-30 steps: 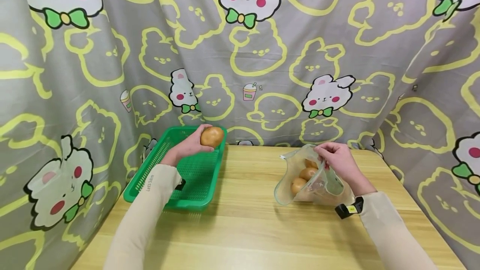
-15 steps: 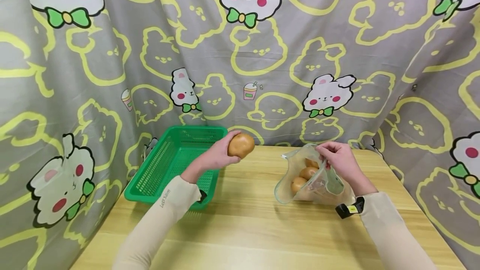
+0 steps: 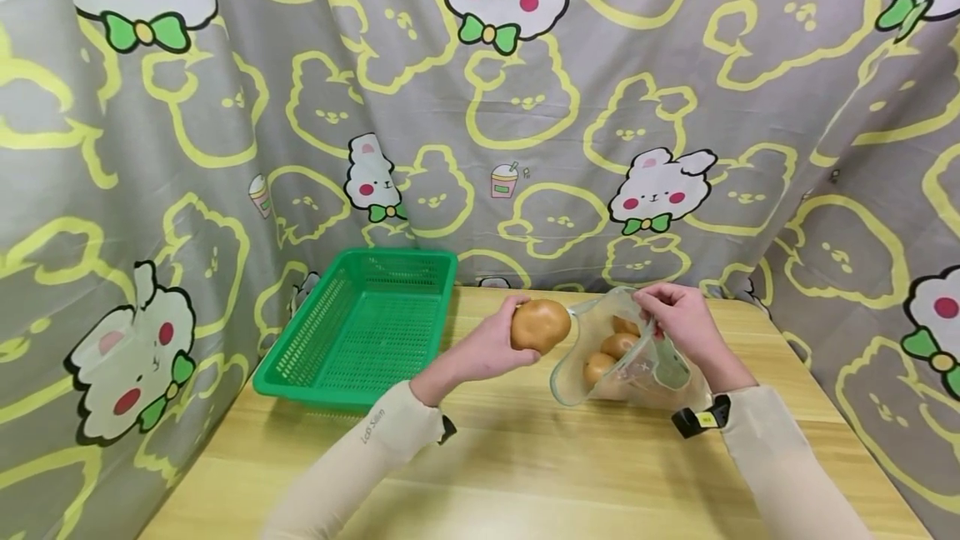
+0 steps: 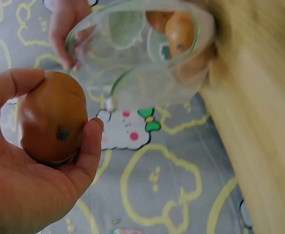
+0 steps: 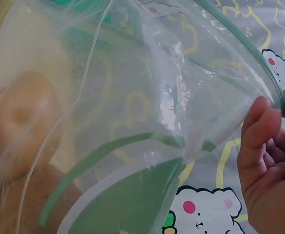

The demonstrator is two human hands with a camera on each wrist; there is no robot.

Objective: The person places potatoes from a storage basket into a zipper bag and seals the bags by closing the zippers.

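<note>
My left hand [image 3: 491, 347] grips a round, glossy orange-brown fruit [image 3: 541, 327], pear-like, with a dark end spot visible in the left wrist view. The fruit is above the table, just left of the mouth of a clear zip bag [image 3: 573, 373]. My right hand [image 3: 678, 315] pinches the bag's upper rim between thumb and fingers and holds the mouth open toward the left. Inside the bag lie several similar fruits [image 3: 619, 346]; the right wrist view shows them blurred through the plastic, beside a green printed patch [image 5: 128, 200].
A green plastic basket [image 3: 348, 403] with slotted walls stands at the left of the wooden table [image 3: 480, 473]; no fruit shows in it. A grey patterned curtain [image 3: 555, 123] hangs behind the table and along both sides.
My left hand has carried the fruit rightward from over the basket to beside the bag's mouth. The right hand and the bag have stayed almost in place.
</note>
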